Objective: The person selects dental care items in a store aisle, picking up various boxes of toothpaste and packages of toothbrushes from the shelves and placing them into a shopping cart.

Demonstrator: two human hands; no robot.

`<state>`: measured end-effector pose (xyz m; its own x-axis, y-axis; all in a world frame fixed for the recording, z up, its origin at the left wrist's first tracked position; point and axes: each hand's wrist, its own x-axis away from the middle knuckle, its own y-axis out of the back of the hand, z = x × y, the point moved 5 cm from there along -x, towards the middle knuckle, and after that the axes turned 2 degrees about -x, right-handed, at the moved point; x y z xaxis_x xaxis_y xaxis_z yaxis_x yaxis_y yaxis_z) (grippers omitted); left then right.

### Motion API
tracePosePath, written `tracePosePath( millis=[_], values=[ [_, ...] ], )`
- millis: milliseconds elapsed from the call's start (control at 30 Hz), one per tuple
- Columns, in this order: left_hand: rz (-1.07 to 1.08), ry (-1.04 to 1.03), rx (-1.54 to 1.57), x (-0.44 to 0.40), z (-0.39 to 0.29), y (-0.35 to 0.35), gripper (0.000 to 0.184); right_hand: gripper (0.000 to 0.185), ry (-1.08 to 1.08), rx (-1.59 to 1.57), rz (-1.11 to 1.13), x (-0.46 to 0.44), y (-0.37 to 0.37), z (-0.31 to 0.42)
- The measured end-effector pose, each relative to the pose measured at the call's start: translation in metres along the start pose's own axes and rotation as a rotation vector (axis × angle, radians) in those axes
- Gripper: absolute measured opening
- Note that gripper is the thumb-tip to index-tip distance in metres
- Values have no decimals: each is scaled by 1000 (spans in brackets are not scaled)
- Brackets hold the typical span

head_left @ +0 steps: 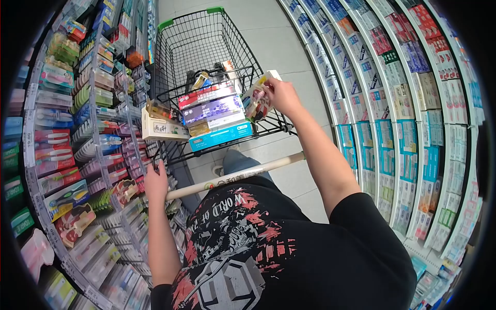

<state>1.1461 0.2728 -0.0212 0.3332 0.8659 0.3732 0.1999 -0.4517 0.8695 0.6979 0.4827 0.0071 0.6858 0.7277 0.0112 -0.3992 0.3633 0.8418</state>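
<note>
My right hand [283, 97] pinches a printed white, yellow and dark red package [258, 101] at the right side of the cart's upper rack. Its exact kind is hard to make out. Beside it, purple, red and teal toothpaste boxes [213, 112] are stacked on that rack, with a cream box [164, 129] at their left. My left hand [156, 180] is closed around the black side frame of the shopping cart, by the left end of the pale handle bar [237, 176]. Part of the fingers is hidden.
The black wire basket [206, 41] with green corners extends ahead, with a few items near its rear. Hanging toothbrush packs [57, 139] line the left shelf, close to the cart. Shelves of toothpaste boxes [408, 134] stand right, beyond a strip of tiled floor [279, 46].
</note>
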Motion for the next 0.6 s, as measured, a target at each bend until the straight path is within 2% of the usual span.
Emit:
tracePosePath(
  millis=[200, 300, 467, 600],
  values=[
    [-41, -19, -15, 5, -7, 4, 53, 20, -24, 13, -52, -2, -6, 9],
    [-22, -7, 5, 1, -2, 1, 53, 19, -39, 93, 20, -5, -10, 11],
    [-42, -38, 14, 4, -7, 4, 52, 20, 49, -13, -147, -11, 37, 32],
    [-38, -33, 33, 3, -7, 4, 51, 18, 93, -62, -246, -26, 40, 36]
  ],
)
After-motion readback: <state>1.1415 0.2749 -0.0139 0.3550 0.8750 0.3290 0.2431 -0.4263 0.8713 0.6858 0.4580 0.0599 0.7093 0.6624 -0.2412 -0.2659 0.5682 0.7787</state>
